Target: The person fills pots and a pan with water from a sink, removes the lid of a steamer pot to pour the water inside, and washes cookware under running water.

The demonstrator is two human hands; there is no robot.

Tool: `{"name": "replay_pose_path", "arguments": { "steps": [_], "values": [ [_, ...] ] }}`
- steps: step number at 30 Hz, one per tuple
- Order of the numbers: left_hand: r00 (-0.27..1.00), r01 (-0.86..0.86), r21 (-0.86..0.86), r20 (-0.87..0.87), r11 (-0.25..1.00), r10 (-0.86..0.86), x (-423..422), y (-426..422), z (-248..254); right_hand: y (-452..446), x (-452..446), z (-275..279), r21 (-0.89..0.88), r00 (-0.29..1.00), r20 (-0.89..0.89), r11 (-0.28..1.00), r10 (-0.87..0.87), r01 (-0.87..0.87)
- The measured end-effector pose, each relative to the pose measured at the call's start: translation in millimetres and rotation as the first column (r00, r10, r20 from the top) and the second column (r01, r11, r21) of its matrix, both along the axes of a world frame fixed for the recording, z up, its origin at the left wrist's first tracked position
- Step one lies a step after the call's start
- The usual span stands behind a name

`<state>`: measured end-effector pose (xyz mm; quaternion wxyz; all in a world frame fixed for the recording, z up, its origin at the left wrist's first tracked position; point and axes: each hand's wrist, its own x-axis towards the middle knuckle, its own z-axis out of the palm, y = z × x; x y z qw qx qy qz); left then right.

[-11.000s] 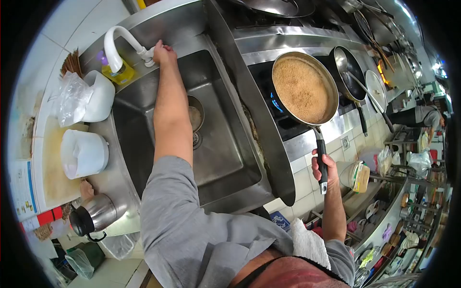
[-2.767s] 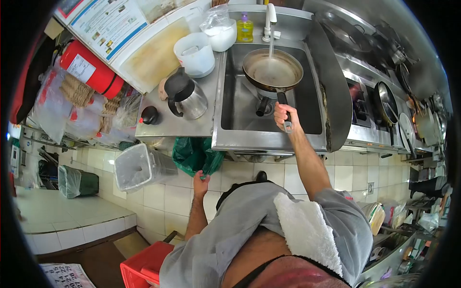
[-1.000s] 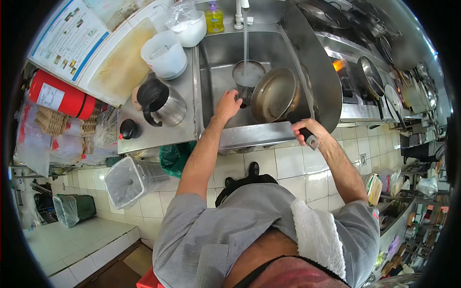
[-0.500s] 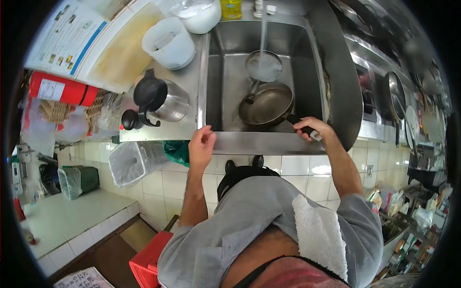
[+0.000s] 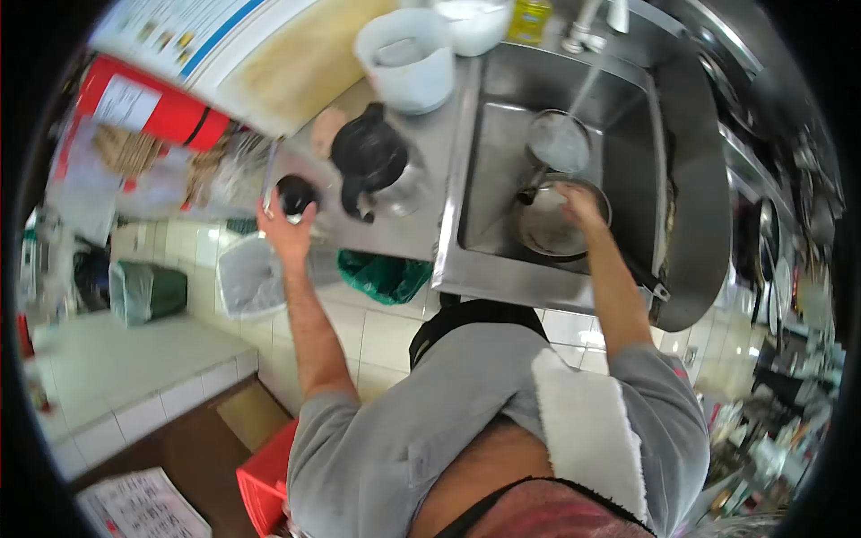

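My left hand (image 5: 287,231) is on the counter's left end, thumb and fingers around a small black round lid (image 5: 296,192). To the right of it stands a steel jug (image 5: 408,184) with a black top and handle. My right hand (image 5: 581,206) is inside the sink, over the frying pan (image 5: 549,229); its fingers are blurred, and whether they grip anything is unclear. The pan's dark handle (image 5: 644,280) points toward the sink's front right corner. Behind the frying pan, a smaller pan (image 5: 558,143) holds water under the running stream, its short handle pointing toward me.
A tap (image 5: 587,31) runs at the sink's back. Left of the sink (image 5: 457,179) are a white tub (image 5: 408,67), a yellow bottle (image 5: 529,20) and a stained cutting board (image 5: 305,63). A red cylinder (image 5: 152,103) lies at far left. A green-lined bin (image 5: 386,273) stands below the counter.
My left hand moved from the sink's front edge leftward to the black lid. My right hand let go of the frying pan's handle and moved over the pan. The view shifted left.
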<state>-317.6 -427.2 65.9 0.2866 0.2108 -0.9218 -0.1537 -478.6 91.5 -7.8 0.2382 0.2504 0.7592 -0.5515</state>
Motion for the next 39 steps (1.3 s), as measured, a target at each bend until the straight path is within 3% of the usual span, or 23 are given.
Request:
{"name": "replay_pose_path", "arguments": {
  "steps": [1,4,6,8,10,11,12,13,14,15,17,19,21,23,27,29,31,33,35,36,37,39],
  "values": [
    [0.999,0.014,-0.050,0.038,0.999,-0.012,-11,-9,-5,-5,-19,-36,-0.121,0.990,0.076,0.985,-0.117,0.126],
    [0.967,0.087,-0.021,0.242,0.996,-0.079,-37,-30,-13,-38,-53,-64,-0.275,0.927,0.244,0.897,-0.284,0.347],
    [0.935,0.078,0.059,0.342,0.995,-0.094,-46,-37,-12,-39,-77,-109,-0.346,0.899,0.314,0.846,-0.303,0.406],
    [0.913,-0.015,0.085,0.407,0.996,-0.021,-49,-21,3,-45,-103,-181,-0.586,0.872,0.366,0.648,-0.324,0.486],
    [0.895,-0.094,0.105,0.444,0.990,0.038,-48,-9,8,-38,-99,-173,-0.665,0.892,0.390,0.599,-0.231,0.446],
    [0.933,-0.116,0.181,0.358,0.977,0.044,-44,-8,9,-42,-95,-161,-0.739,0.911,0.393,0.546,-0.128,0.395],
    [0.961,-0.144,0.250,0.267,0.957,0.075,-34,-7,13,-51,-83,-120,-0.751,0.915,0.356,0.525,-0.187,0.400],
    [0.968,-0.192,0.292,0.213,0.937,0.132,-32,3,29,-56,-81,-140,-0.828,0.911,0.345,0.383,-0.228,0.409],
    [0.988,-0.154,0.491,0.090,0.858,0.126,-29,18,52,-51,-82,-159,-0.882,0.897,0.345,0.232,-0.276,0.411],
    [0.989,-0.076,0.659,-0.044,0.748,0.139,-29,35,77,-51,-85,-160,-0.866,0.888,0.359,0.253,-0.289,0.432],
    [0.987,0.016,0.611,-0.135,0.791,0.084,-32,68,123,-55,-92,-158,-0.849,0.881,0.380,0.273,-0.281,0.453],
    [0.979,0.169,0.427,-0.179,0.888,-0.100,-40,98,153,-52,-96,-157,-0.832,0.910,0.299,0.389,-0.289,0.397],
    [0.965,0.260,0.040,-0.037,0.965,-0.259,-53,122,175,-43,-99,-153,-0.817,0.913,0.290,0.422,-0.288,0.393],
    [0.936,0.347,0.030,0.054,0.937,-0.348,-67,148,183,-28,-99,-143,-0.872,0.971,0.194,0.429,-0.138,0.235],
    [0.902,0.393,-0.015,0.198,0.919,-0.383,-85,164,166,-14,-93,-106,-0.795,0.969,0.211,0.554,-0.127,0.245],
    [0.902,0.378,-0.072,0.254,0.923,-0.350,-86,162,162,-10,-92,-88,-0.878,0.970,0.242,0.419,-0.032,0.233],
    [0.908,0.338,-0.154,0.312,0.928,-0.279,-84,159,161,-6,-86,-62,-0.879,0.971,0.240,0.421,-0.017,0.225],
    [0.895,0.366,-0.111,0.315,0.924,-0.316,-78,159,161,-3,-69,-32,-0.876,0.967,0.253,0.424,-0.004,0.231],
    [0.890,0.401,-0.055,0.261,0.915,-0.374,-77,160,162,1,-51,-3,-0.864,0.952,0.306,0.426,0.018,0.269],
    [0.885,0.440,-0.111,0.218,0.891,-0.410,-75,162,164,8,-37,0,-0.856,0.948,0.317,0.430,0.001,0.286],
    [0.881,0.450,-0.102,0.216,0.887,-0.422,-70,166,163,13,-27,4,-0.847,0.961,0.276,0.481,0.033,0.226],
    [0.940,0.286,-0.391,-0.063,0.875,-0.336,-61,189,161,24,-14,14,-0.831,0.973,0.224,0.533,0.059,0.158]
  ]
}}
